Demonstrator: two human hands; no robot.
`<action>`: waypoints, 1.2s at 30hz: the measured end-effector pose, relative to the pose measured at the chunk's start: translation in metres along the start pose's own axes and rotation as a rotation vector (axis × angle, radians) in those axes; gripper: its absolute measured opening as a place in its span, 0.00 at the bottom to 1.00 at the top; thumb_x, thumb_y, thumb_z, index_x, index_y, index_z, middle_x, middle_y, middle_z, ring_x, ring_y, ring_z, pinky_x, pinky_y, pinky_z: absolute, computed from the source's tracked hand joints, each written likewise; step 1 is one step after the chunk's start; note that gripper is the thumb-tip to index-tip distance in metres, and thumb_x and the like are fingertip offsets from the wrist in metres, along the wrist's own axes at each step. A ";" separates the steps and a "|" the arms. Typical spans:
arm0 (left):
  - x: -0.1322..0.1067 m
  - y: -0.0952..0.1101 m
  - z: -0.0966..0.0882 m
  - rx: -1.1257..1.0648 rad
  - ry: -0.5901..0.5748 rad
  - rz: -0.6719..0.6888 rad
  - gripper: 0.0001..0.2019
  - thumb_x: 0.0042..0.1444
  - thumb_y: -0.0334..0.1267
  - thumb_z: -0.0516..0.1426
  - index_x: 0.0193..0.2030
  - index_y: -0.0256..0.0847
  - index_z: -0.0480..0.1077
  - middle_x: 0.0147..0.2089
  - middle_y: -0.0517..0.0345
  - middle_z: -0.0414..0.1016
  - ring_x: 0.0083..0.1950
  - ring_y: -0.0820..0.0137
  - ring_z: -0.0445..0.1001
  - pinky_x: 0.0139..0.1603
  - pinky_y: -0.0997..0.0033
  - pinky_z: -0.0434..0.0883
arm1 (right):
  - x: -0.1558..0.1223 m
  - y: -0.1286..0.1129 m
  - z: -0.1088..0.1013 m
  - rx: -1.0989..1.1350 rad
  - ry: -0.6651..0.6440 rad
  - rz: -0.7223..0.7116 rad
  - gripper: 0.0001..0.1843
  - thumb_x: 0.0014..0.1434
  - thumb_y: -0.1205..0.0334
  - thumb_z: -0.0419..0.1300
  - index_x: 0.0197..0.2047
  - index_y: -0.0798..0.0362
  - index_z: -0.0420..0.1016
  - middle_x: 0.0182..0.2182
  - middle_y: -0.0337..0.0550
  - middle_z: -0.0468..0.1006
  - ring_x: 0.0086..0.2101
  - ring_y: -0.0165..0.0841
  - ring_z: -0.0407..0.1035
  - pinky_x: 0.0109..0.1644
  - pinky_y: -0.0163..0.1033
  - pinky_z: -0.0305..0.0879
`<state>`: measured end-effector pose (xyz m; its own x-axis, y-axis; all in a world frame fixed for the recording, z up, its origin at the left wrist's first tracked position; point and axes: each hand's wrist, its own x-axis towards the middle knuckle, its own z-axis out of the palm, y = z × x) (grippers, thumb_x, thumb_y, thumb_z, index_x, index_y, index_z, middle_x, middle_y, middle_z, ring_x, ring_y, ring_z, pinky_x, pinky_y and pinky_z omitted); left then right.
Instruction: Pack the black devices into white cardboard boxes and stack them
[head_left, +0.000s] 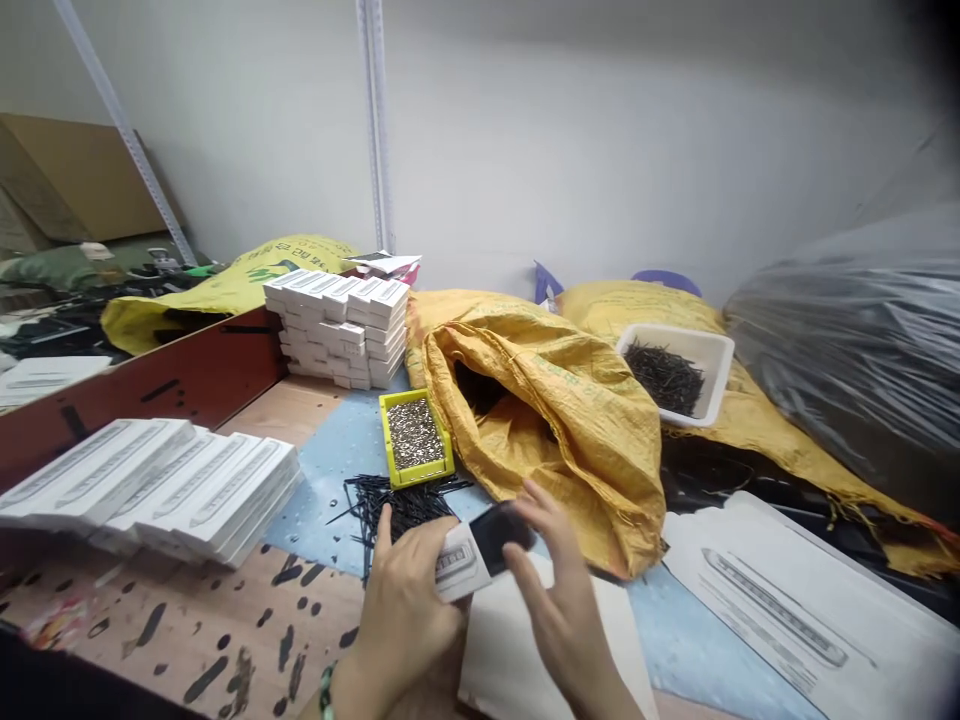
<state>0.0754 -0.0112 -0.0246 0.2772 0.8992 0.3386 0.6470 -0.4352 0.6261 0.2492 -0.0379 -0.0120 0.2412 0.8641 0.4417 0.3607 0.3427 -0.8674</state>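
— Left hand [405, 625] and right hand [566, 600] are working closest to the camera. What's spreading out around them?

— A crumpled yellow woven sack [540, 420] is slumping across the middle, with a bulging, glossy dark plastic sack [847, 340] sitting to its right. A stack of long white cardboard boxes [337, 330] is rising behind its left side, and a row of similar boxes [150, 485] is lying farther left.

— And the smaller things?

— Left of the yellow sack, a bright yellow plastic tray [415, 438] is holding fine metallic bits, and a loose heap of thin black pins [397, 510] is spreading just in front of it.

— What are the hands doing?

— The left one is grasping a small white printed carton [457, 565] just below the heap, near the yellow sack's lower edge. The right one is staying open, fingers spread, beside a flat dark piece [499, 535] at the carton's end; I can't tell whether it's touching.

— How's that carton handling?

— It's probably feeling light and crushable, so pinching its long edges seems safest. Its clean white face is showing a grey drawing.
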 end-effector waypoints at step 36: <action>-0.036 -0.067 -0.038 -0.164 -0.108 -0.091 0.37 0.50 0.32 0.56 0.66 0.49 0.48 0.65 0.48 0.61 0.62 0.57 0.65 0.61 0.55 0.66 | 0.044 -0.023 0.060 -0.460 -0.602 -0.528 0.23 0.64 0.66 0.52 0.61 0.44 0.61 0.57 0.50 0.67 0.54 0.41 0.62 0.56 0.50 0.62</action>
<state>-0.0051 -0.0166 -0.0519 0.3033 0.9309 0.2036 0.5514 -0.3457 0.7593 0.1973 0.0141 0.0135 -0.5187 0.7278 0.4486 0.6447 0.6776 -0.3540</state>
